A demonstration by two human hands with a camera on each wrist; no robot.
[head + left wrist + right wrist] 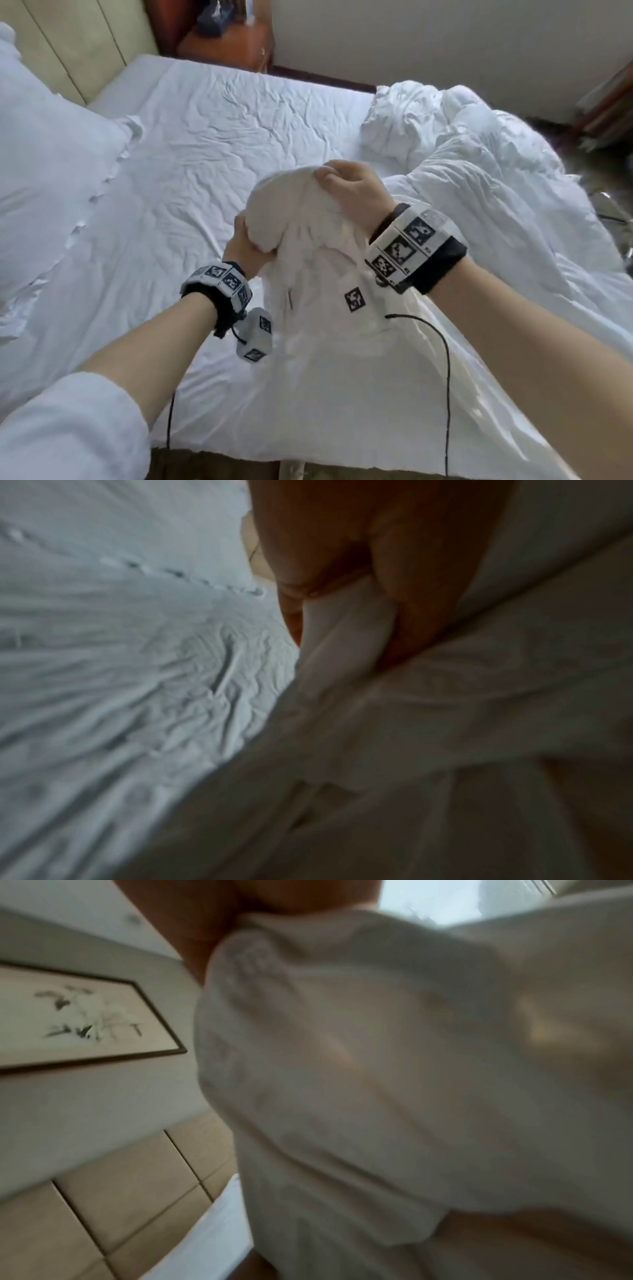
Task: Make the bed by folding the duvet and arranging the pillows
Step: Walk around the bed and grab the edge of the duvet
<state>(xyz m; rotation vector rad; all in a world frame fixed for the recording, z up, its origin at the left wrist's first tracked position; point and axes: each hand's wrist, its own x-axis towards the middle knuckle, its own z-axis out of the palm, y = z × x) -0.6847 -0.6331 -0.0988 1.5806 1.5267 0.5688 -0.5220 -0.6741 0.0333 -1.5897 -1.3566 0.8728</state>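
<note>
A white duvet [479, 192] lies bunched over the right half of the bed, and one corner of it is lifted above the mattress in front of me. My left hand [248, 245] grips that raised fold from the left and below. My right hand [349, 190] clutches its top from the right. In the left wrist view my fingers [404, 569] pinch a ridge of the duvet [428, 723]. The right wrist view is filled with the duvet [377, 1069] bunched close under my hand. A white pillow [44, 178] rests at the left by the headboard.
The wrinkled white sheet [222, 130] covers the mattress left of the duvet. A beige padded headboard [68, 41] stands at the upper left, with a reddish wooden nightstand [226, 44] behind the bed. Black wrist cables [445, 377] hang near the bed's front edge.
</note>
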